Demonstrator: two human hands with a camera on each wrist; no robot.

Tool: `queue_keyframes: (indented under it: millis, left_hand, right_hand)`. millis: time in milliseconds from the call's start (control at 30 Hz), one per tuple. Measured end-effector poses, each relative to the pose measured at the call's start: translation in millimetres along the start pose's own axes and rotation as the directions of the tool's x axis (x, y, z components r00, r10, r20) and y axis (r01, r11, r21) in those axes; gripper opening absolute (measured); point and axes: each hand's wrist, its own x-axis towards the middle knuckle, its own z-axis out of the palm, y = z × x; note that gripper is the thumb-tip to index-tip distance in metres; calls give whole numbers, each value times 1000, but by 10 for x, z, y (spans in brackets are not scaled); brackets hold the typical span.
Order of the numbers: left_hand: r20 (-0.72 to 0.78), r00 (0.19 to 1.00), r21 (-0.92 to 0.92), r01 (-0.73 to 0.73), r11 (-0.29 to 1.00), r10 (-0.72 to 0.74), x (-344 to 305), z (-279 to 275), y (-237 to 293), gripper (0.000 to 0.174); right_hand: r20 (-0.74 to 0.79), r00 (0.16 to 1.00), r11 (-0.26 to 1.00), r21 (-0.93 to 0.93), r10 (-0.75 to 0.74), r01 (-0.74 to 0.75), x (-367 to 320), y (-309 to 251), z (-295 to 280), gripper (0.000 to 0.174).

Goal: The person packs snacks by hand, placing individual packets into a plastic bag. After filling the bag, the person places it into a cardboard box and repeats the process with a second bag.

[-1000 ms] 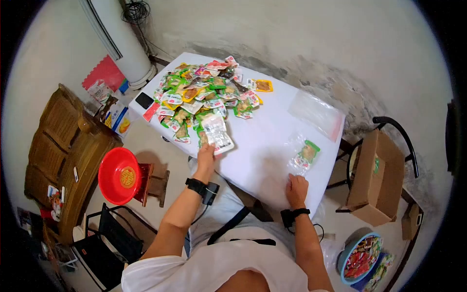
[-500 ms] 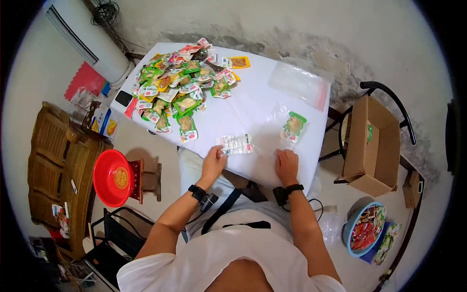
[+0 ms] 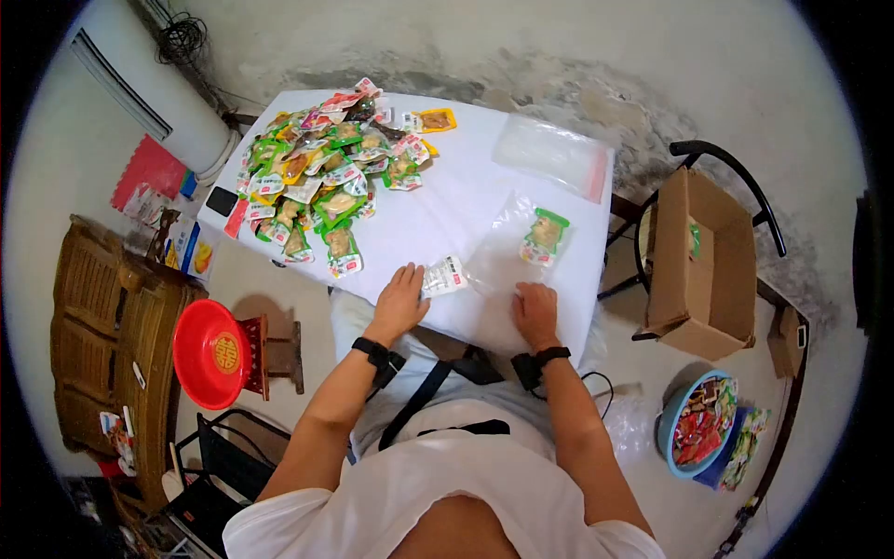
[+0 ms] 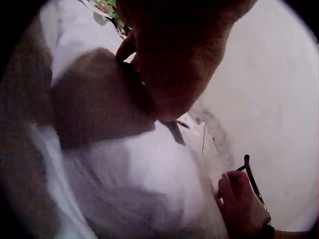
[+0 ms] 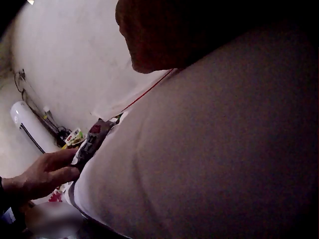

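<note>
At the table's near edge, my left hand [image 3: 400,300] holds the left end of a white printed snack packet [image 3: 445,277] between thumb and fingers. The packet's right end lies at the mouth of a clear plastic bag [image 3: 507,216]. On the bag's far part shows a green-edged snack packet [image 3: 545,237]. My right hand [image 3: 536,315], its fingers curled, grips the bag's near edge. In the right wrist view the left hand [image 5: 42,174] and the packet [image 5: 92,142] appear across the white cloth.
A heap of snack packets [image 3: 317,172] covers the table's left part, with a phone [image 3: 222,200] beside it. Flat clear bags [image 3: 549,154] lie at the back right. A cardboard box [image 3: 675,261] stands right, a blue basin [image 3: 669,433] of packets below, a red basin [image 3: 200,359] left.
My left hand has brought the white packet from beside the heap rightward to the bag's mouth. The right hand stays at the bag's near edge. The head view has shifted.
</note>
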Motion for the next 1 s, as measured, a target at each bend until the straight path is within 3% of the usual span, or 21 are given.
queue_keyframes:
  millis: [67, 100, 167, 300, 367, 400, 467, 567, 633, 733, 933, 1000]
  left_hand:
    - [-116, 993, -38, 22, 999, -26, -28, 33, -21, 46]
    - [-118, 993, -39, 13, 999, -17, -17, -21, 0, 46]
    - [-100, 980, -164, 156, 974, -173, -47, -162, 13, 30]
    - [-107, 939, -346, 273, 898, -327, -45, -202, -122, 25]
    - [105, 929, -607, 342, 717, -355, -38, 4, -372, 26]
    - [105, 931, -607, 338, 719, -349, -36, -28, -318, 26]
    - [412, 859, -814, 497, 302, -305, -55, -190, -85, 26]
    - [491, 842, -817, 534, 215, -224, -90, -278, 252, 26]
    - [525, 836, -807, 549, 218, -161, -88, -252, 373, 28]
    - [640, 748, -703, 663, 259, -177, -106, -358, 659, 29]
    - [654, 738, -670, 666, 328, -165, 42, -289, 671, 27]
    - [644, 741, -687, 670, 281, -191, 109, -316, 743, 27]
  right_hand:
    - [32, 999, 1000, -18, -1, 1, 18, -16, -35, 11]
    - [26, 1000, 1000, -24, 2, -1, 18, 9, -46, 11]
    - [15, 1000, 999, -47, -19, 20, 16, 11, -24, 6]
    - [9, 1000, 999, -47, -8, 8, 161, -96, -187, 10]
    - [-53, 999, 1000, 0, -12, 12, 215, -116, -228, 5]
    - [-58, 998, 1000, -3, -8, 8, 230, -121, -240, 5]
    - [-50, 999, 1000, 19, 0, 0, 241, -146, -251, 6]
    - [-74, 997, 1000, 13, -15, 16, 265, -165, -270, 6]
    - [-81, 997, 1000, -5, -2, 2, 274, -160, -262, 6]
    - [-58, 998, 999, -18, 25, -27, 293, -169, -300, 6]
    - [-51, 997, 998, -19, 52, -53, 315, -170, -364, 5]
    - [-67, 997, 998, -36, 39, -41, 294, -175, -375, 5]
